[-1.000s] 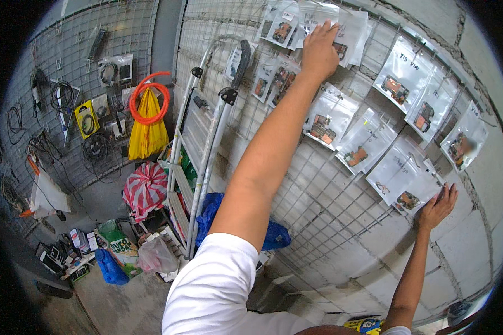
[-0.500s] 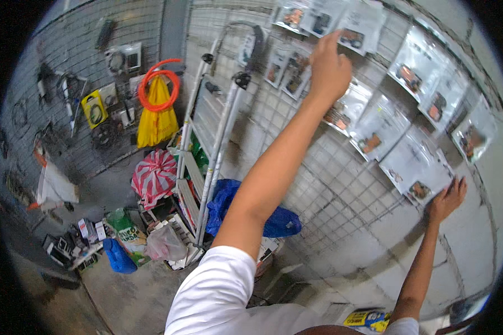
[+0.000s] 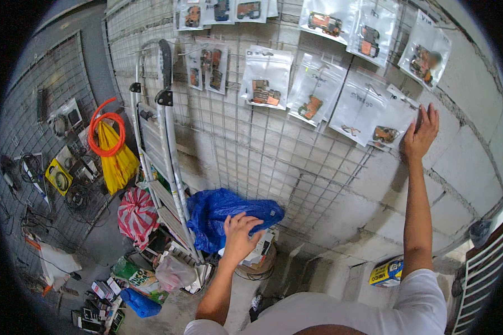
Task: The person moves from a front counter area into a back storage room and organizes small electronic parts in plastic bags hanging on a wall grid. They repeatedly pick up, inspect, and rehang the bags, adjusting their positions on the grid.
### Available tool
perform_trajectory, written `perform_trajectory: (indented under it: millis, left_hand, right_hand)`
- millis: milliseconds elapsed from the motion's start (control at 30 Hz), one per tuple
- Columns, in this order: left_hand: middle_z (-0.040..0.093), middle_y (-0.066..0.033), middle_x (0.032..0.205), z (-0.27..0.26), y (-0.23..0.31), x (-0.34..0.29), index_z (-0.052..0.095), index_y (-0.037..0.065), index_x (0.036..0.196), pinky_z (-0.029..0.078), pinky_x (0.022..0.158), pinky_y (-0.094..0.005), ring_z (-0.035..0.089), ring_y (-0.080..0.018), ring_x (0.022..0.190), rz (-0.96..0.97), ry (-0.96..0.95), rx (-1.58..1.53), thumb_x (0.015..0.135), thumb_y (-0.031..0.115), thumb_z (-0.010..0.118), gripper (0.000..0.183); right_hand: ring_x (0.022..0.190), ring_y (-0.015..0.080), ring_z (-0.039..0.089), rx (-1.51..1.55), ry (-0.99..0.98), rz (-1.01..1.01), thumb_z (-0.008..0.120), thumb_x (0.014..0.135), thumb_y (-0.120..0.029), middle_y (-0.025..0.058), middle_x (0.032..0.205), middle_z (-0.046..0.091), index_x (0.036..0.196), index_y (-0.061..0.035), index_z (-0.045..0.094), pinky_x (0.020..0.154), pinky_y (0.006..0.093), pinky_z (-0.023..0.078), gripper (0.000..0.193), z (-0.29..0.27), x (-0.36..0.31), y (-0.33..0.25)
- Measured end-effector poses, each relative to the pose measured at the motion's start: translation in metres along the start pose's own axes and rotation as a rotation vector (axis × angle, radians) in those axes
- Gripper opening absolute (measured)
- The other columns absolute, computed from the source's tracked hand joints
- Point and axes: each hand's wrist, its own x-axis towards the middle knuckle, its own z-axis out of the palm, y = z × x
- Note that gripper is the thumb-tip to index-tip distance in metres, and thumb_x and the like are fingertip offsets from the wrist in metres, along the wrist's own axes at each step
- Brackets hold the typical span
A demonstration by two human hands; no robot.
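My right hand [image 3: 422, 135] is raised at the right with its fingers stretched out against the block wall. Its thumb side lies along the edge of a clear zip bag [image 3: 387, 127] holding a small copper-and-black electronic part; I cannot tell whether it touches the bag. Overlapping that one is a wider zip bag [image 3: 352, 114] with small copper strips. Lower and further left, my left hand [image 3: 241, 237] hangs in the air, fingers apart and holding nothing, in front of a blue plastic sheet [image 3: 218, 215]. More bagged parts [image 3: 313, 95] hang on the wire grid [image 3: 274, 153].
A folded aluminium stepladder [image 3: 170, 145] leans at the left, near a red-and-white striped bundle [image 3: 137, 215]. An orange hose coil [image 3: 107, 134] and a yellow bag [image 3: 116, 162] hang beyond. Boxes and bags crowd the floor. White railing [image 3: 482, 273] stands at the lower right.
My left hand has come down from the upper bags to waist height. The view has swung right and lower. My right hand stays by the same bag at the right.
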Motion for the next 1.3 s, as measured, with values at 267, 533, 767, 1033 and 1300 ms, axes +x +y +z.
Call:
perform_trajectory:
  millis: [267, 533, 767, 1033, 1300]
  left_hand:
    - [0.065, -0.0123, 0.128, -0.038, 0.079, 0.119, 0.057, 0.000, 0.136, 0.039, 0.109, -0.0373, 0.057, -0.0240, 0.123, -0.176, 0.213, -0.817, 0.101, 0.036, 0.058, 0.050]
    - [0.052, -0.0119, 0.138, -0.059, 0.100, 0.259, 0.048, 0.006, 0.132, 0.041, 0.106, -0.0427, 0.054, -0.0291, 0.127, -0.228, 0.179, -1.675, 0.099, 0.037, 0.062, 0.047]
    - [0.057, -0.0109, 0.130, -0.055, 0.107, 0.257, 0.050, 0.007, 0.127, 0.044, 0.100, -0.0407, 0.055, -0.0274, 0.125, -0.290, 0.261, -1.555, 0.099, 0.038, 0.061, 0.043]
    - [0.056, -0.0041, 0.123, -0.071, 0.104, 0.237, 0.055, 0.016, 0.132, 0.038, 0.102, -0.0395, 0.051, -0.0221, 0.117, -0.309, 0.386, -1.491, 0.100, 0.042, 0.059, 0.041]
    - [0.061, -0.0004, 0.093, -0.099, 0.098, 0.243, 0.059, 0.015, 0.097, 0.044, 0.090, -0.0380, 0.056, -0.0213, 0.100, -0.256, 0.367, -1.686, 0.100, 0.034, 0.054, 0.020]
  right_hand:
    - [0.144, 0.0372, 0.033, -0.011, -0.008, 0.020, 0.056, 0.095, -0.024, 0.0123, 0.154, 0.042, 0.141, -0.0133, 0.053, 0.119, 0.0505, 0.023, 0.047, -0.001, -0.004, 0.004]
    - [0.144, 0.0364, 0.034, -0.015, -0.002, 0.033, 0.059, 0.094, -0.024, 0.0119, 0.154, 0.043, 0.139, -0.0144, 0.056, 0.119, 0.0499, 0.023, 0.046, 0.001, -0.003, 0.009]
    - [0.144, 0.0366, 0.035, 0.014, 0.014, 0.041, 0.061, 0.092, -0.026, 0.0110, 0.153, 0.044, 0.139, -0.0159, 0.056, 0.118, 0.0501, 0.024, 0.047, -0.001, -0.005, 0.009]
    - [0.144, 0.0348, 0.035, 0.030, 0.013, 0.051, 0.060, 0.093, -0.027, 0.0095, 0.154, 0.044, 0.139, -0.0168, 0.056, 0.119, 0.0500, 0.024, 0.048, 0.001, -0.006, 0.009]
    - [0.144, 0.0334, 0.035, 0.102, -0.005, 0.046, 0.057, 0.095, -0.030, 0.0108, 0.153, 0.045, 0.138, -0.0134, 0.057, 0.119, 0.0474, 0.022, 0.046, -0.008, -0.002, 0.017]
